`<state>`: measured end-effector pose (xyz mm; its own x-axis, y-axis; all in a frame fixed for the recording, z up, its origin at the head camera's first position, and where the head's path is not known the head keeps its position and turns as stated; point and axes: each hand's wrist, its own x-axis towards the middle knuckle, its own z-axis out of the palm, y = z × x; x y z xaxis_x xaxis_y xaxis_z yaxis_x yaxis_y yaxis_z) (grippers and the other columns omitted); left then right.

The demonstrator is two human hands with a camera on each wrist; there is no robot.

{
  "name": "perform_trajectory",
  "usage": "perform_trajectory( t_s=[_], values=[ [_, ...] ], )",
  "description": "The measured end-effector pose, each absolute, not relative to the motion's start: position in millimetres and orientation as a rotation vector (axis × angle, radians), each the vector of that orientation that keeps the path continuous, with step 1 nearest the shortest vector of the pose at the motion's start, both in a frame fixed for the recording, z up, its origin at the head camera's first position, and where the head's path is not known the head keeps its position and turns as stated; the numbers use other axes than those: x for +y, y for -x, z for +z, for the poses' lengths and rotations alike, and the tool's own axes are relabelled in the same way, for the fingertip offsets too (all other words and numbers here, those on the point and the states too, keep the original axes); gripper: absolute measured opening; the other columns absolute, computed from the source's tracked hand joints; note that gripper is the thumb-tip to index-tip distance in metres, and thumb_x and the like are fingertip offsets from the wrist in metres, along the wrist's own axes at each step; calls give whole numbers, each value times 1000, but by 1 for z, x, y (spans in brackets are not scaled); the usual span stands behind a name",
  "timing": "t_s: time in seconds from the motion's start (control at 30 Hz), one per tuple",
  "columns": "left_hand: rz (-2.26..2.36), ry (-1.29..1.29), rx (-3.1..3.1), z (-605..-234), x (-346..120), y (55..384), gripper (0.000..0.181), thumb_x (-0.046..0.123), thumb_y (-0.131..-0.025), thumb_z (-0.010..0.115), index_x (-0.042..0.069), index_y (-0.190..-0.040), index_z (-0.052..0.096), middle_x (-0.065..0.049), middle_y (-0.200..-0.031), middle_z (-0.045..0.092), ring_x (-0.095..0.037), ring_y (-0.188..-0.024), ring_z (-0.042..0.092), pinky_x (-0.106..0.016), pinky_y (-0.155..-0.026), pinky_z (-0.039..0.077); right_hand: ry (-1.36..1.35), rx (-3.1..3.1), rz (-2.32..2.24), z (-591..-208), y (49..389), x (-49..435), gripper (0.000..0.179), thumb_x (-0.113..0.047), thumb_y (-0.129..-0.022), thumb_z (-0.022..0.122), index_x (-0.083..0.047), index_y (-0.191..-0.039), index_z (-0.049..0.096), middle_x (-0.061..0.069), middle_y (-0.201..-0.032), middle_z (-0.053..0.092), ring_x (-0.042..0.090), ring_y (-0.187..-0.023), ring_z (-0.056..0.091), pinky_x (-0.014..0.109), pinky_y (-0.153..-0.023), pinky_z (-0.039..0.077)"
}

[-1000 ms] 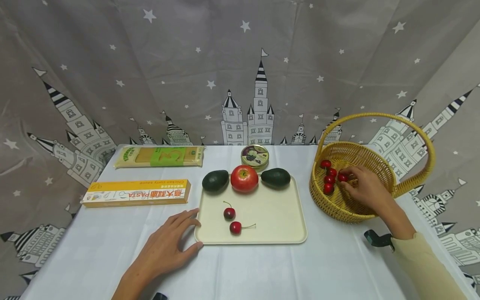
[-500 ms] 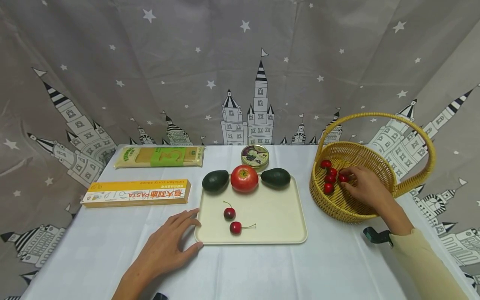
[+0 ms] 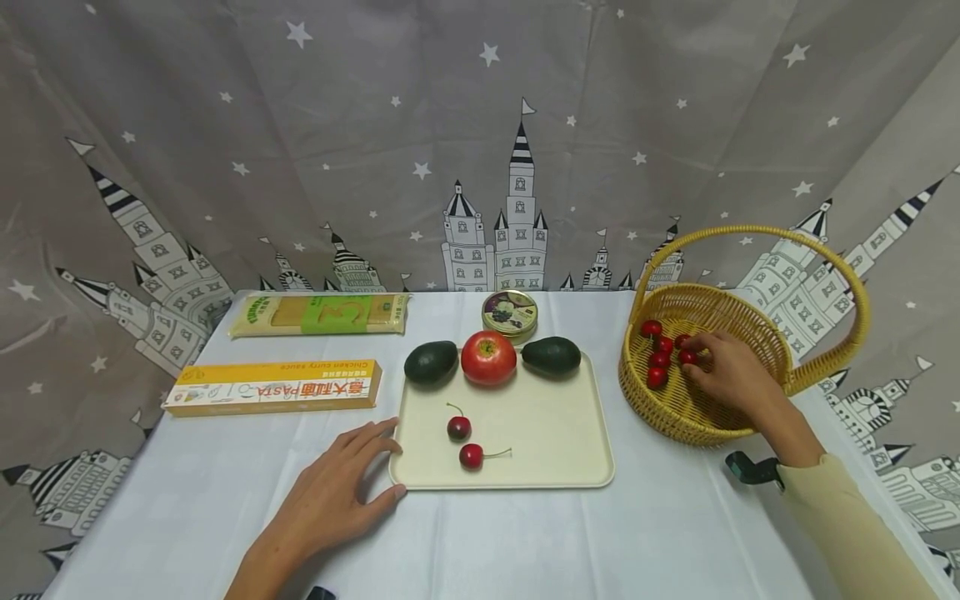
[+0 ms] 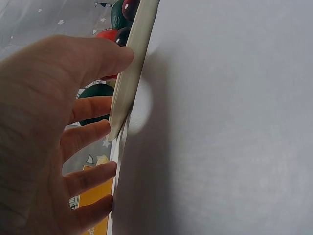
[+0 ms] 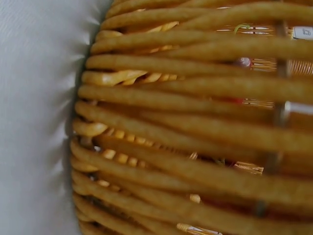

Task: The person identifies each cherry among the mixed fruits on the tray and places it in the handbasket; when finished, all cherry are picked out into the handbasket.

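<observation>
A cream tray lies mid-table, bearing a red apple, two avocados along its far edge, and two stemmed cherries. My left hand rests at the tray's near left corner, thumb and fingers spread against the rim. In the left wrist view the thumb touches the tray's rim. My right hand reaches into the yellow wicker basket and pinches a cherry between thumb and fingertips. Several more cherries lie beside it. Basket weave hides this hand in the right wrist view.
A pasta box and a bag of noodles lie at the left of the white-covered table. A round tin stands behind the apple. The basket's tall handle arches over the right side.
My right fingers have shifted very slightly within the basket, and another cherry shows just beyond the fingertips. My left hand and the tray have stayed where they were.
</observation>
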<state>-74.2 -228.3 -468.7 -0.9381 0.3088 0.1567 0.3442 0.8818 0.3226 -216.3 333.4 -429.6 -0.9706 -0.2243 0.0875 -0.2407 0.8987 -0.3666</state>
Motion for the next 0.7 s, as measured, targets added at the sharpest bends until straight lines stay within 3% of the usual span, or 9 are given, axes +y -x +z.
perform_trajectory(
  t_s=[0.37, 0.7],
  values=[
    [-536, 520, -2942, -469, -228, 74, 41, 43, -87, 87, 27, -120, 70, 3, -160, 56, -30, -140, 57, -54, -100, 56, -363, -3039, 576, -426, 215, 333, 43, -14, -96, 81, 7, -130, 67, 33, -122, 65, 48, -109, 64, 64, -92, 57],
    [-532, 518, -2940, -468, -228, 75, 41, 42, -86, 88, 26, -120, 70, 1, -159, 56, -31, -139, 57, -55, -101, 56, -384, -2891, 539, -409, 204, 317, 41, -16, -97, 80, 3, -132, 68, 28, -119, 66, 43, -101, 63, 61, -84, 58]
  ],
)
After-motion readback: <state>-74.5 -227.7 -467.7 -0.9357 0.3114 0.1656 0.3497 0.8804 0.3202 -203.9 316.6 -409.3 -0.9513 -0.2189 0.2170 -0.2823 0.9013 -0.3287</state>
